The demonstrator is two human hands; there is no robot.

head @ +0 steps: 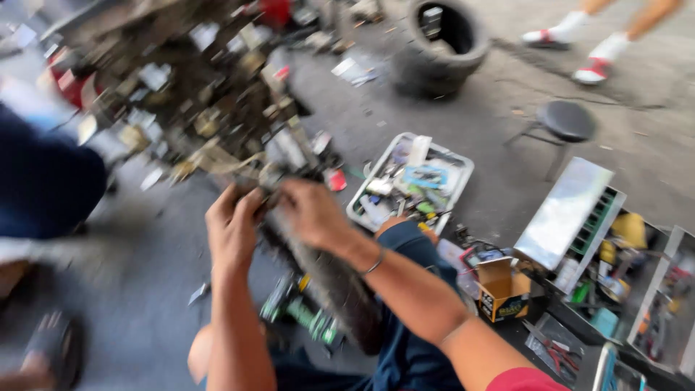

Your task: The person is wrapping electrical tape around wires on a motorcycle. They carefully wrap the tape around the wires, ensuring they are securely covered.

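A long dirty part [318, 268] runs from the hands down toward lower right. The left hand [233, 224] and right hand [313, 211] meet at its upper end, fingers curled onto it, forearms raised.

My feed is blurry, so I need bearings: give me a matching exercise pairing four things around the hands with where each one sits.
Things:
1. tyre
2. stool
3. white tray
4. cardboard box

Places:
A. right of both hands, full of small parts
B. top centre, on the concrete
C. lower right, flaps open
D. right of the tyre

Pairs: 1-B, 2-D, 3-A, 4-C
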